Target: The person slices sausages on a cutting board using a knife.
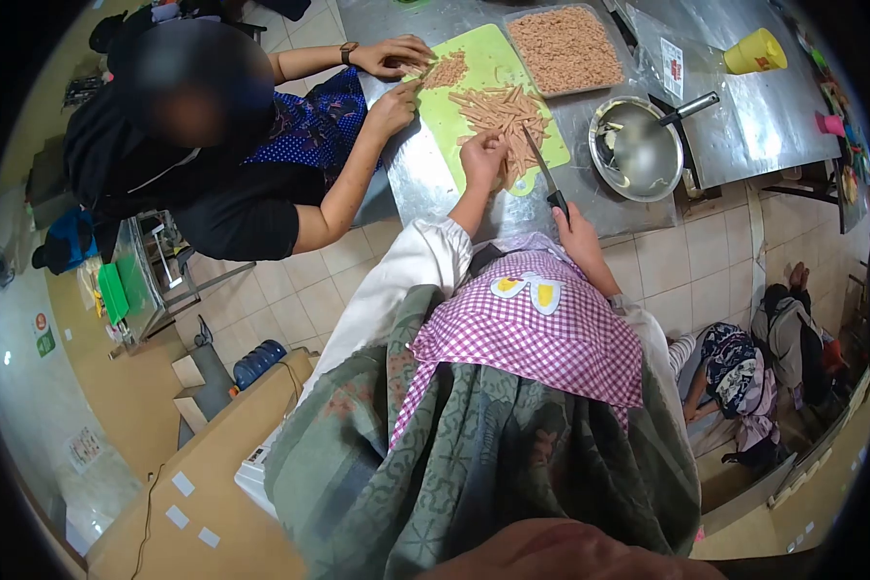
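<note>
A knife [543,169] with a black handle is in my right hand [580,235], its fingers wrapped round the handle and its blade pointing up and left over the green cutting board [445,121]. My left hand [483,159] is closed at the lower edge of a pile of pinkish-brown strips [503,108]; what its fingers hold, if anything, is too small to make out. Finely chopped bits [447,70] lie at the board's upper left, beside a co-worker's hands.
A co-worker [232,155] leans in from the left. A tray of chopped bits [565,48], a metal bowl [638,150] with a handled utensil [691,108] and a yellow cup [755,52] stand right of the board. People sit at lower right.
</note>
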{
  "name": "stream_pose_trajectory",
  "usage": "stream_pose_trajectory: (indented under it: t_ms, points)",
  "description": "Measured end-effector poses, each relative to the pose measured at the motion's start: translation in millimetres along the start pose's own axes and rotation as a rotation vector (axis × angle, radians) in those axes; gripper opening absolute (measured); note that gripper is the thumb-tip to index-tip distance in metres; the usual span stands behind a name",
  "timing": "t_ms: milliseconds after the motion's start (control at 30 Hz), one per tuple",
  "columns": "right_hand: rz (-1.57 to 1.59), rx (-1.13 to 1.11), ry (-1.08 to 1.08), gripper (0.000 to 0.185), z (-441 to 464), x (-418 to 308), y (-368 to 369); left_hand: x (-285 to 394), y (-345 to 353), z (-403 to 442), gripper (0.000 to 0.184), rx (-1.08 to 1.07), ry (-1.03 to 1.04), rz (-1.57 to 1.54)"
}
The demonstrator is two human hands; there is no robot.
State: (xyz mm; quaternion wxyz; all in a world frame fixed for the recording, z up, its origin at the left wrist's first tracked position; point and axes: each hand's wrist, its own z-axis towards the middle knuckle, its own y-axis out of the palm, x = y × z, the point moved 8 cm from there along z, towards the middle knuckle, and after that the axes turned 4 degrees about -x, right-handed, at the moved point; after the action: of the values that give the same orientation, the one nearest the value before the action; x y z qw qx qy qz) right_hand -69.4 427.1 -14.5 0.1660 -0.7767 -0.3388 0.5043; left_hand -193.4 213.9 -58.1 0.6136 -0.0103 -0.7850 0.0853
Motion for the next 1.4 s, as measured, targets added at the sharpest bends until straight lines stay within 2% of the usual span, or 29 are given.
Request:
stream_pose_trajectory:
  t_ms: [100, 200, 300, 500, 700, 800, 900, 1000, 1100, 1300, 1400]
  points:
    - [0.019, 0.007, -0.019, 0.04, 3.4, -9.0, -0.8, -7.6, -12.6, -1.6, 0.028, -0.04, -0.072, -0.307]
    - [-0.008, -0.031, -0.04, 0.04, 8.0, -14.8, 2.2, -25.0, -20.7, -9.9, 0.031, -0.037, -0.179, -0.439]
    - [-0.008, -0.071, -0.071, 0.041, 10.7, -19.6, 8.4, -18.2, -27.0, -18.9, 0.032, -0.054, -0.225, -0.387]
    - [-0.061, -0.117, -0.059, 0.04, 10.5, -27.9, 8.9, -11.2, -26.9, -23.2, 0.03, -0.069, -0.241, -0.483]
    - [-0.038, -0.058, -0.108, 0.039, 8.9, -27.1, 8.6, -15.3, -16.4, -17.7, 0.028, -0.123, -0.26, -0.581]
    - [-0.055, -0.044, -0.083, 0.039, 7.5, -24.9, 6.1, -12.1, -9.7, -13.4, 0.026, -0.102, -0.243, -0.487]
    - [-0.027, -0.051, -0.056, 0.039, 7.1, -21.6, 4.7, -2.3, -5.6, -6.6, 0.028, -0.15, -0.122, -0.175]
    - [-0.01, -0.027, -0.058, 0.038, 7.0, -18.5, 4.0, 45.4, -11.0, -20.9, 0.032, -0.139, -0.117, 0.224]
    - [-0.001, -0.03, -0.036, 0.039, 7.4, -17.0, 3.2, 37.8, -5.5, -18.3, 0.035, -0.204, 0.046, 0.017]
    - [-0.007, 0.021, -0.038, 0.041, 5.6, -19.1, -2.3, 3.4, -19.4, -20.4, 0.034, -0.169, 0.083, -0.091]
    - [-0.017, 0.023, -0.037, 0.041, 4.4, -19.7, -3.4, 27.5, -32.5, -41.1, 0.031, -0.087, -0.087, -0.049]
